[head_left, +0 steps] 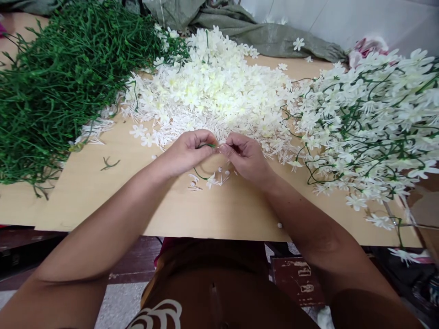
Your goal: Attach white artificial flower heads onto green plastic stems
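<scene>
Head view is showing the left hand [187, 151] pinching a thin green stem [207, 145] closed between thumb and fingers, its long axis running sideways out of that pinch toward the right hand [245, 155]. The right hand's fingertips are closing on something small and pale right at the stem's free tip, too tiny to identify, so the two grips are nearly touching. The stem's lower flowered part [212, 179] is trailing just below both hands onto the table [219, 210], with the loose white blossom pile [212, 87] lying just beyond the fingers.
</scene>
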A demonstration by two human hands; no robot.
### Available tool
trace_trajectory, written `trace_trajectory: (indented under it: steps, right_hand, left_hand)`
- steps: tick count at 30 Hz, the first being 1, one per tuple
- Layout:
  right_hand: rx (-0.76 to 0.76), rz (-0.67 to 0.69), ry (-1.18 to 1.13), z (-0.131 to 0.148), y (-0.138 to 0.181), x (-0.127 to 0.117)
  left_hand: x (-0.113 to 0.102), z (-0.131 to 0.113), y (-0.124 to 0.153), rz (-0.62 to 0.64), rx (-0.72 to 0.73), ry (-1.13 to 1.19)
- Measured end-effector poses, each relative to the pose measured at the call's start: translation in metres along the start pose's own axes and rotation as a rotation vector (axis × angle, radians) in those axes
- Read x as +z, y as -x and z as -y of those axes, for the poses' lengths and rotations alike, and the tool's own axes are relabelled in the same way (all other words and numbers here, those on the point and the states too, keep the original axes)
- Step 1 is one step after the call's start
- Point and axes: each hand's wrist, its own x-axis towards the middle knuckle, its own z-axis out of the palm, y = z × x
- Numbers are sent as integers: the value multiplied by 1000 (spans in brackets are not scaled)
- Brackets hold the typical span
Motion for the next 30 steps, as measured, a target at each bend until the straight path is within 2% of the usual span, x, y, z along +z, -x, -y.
trace_trajectory:
  steps: [3, 6, 15, 30]
  right_hand:
    - [16, -14, -6, 2, 1, -1]
    - [25, -30, 3, 3, 1, 0]
    - [12, -101, 29, 3, 2, 5]
    - [-55, -133, 289, 1, 5, 9]
  left_hand:
    - [-2, 2, 0, 75, -100, 104]
    - [-3, 6, -1, 95, -177, 184]
    - [2, 11, -1, 68, -85, 82]
    - [10, 10, 0, -38, -23, -170]
